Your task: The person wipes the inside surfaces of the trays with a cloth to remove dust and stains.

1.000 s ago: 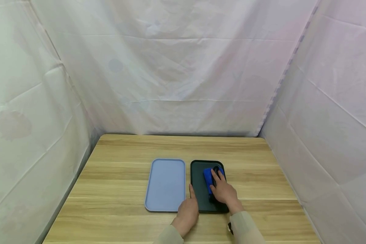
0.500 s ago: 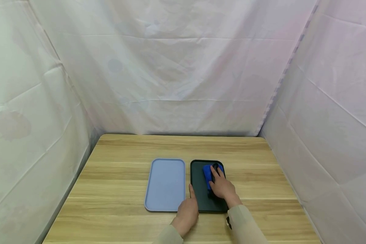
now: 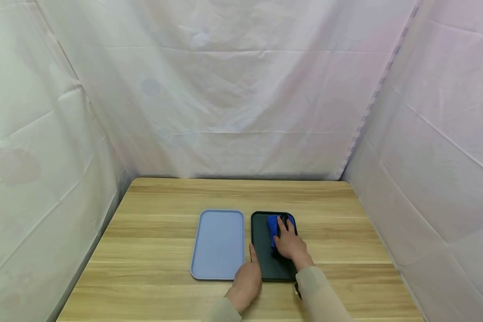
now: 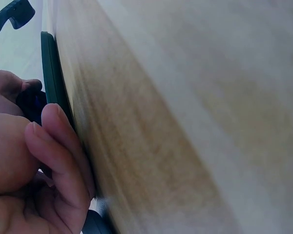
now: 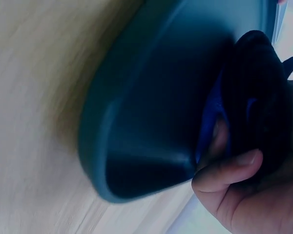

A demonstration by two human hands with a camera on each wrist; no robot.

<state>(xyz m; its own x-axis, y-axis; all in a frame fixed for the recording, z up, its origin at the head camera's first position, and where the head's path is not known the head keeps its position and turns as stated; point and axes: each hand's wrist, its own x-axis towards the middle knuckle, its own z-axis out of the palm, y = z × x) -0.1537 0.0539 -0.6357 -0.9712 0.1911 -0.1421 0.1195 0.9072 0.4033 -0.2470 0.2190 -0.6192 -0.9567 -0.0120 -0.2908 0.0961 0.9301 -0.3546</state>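
Note:
My right hand [image 3: 291,245] lies over a soft blue-and-black item [image 3: 272,226] on the dark green tray [image 3: 263,252]. Its fingers spread across the top in the head view; in the right wrist view bent fingers hold the edge of the black part [image 5: 256,97]. The item's exact kind is unclear. My left hand [image 3: 247,279] rests at the near left corner of the dark tray, index finger straight along its left rim. Up close in the left wrist view, the other fingers [image 4: 63,161] bend loosely beside the tray's edge [image 4: 53,73].
A light blue tray [image 3: 219,246] lies just left of the dark one on the wooden table [image 3: 157,241]. Pale hanging sheets [image 3: 241,98] enclose the table's back and sides. A dark object shows at the right cuff [image 3: 298,291].
My right hand has slid the blue-and-black item slightly away from me and a little left, toward the far end of the dark tray. The left hand and both trays stay put.

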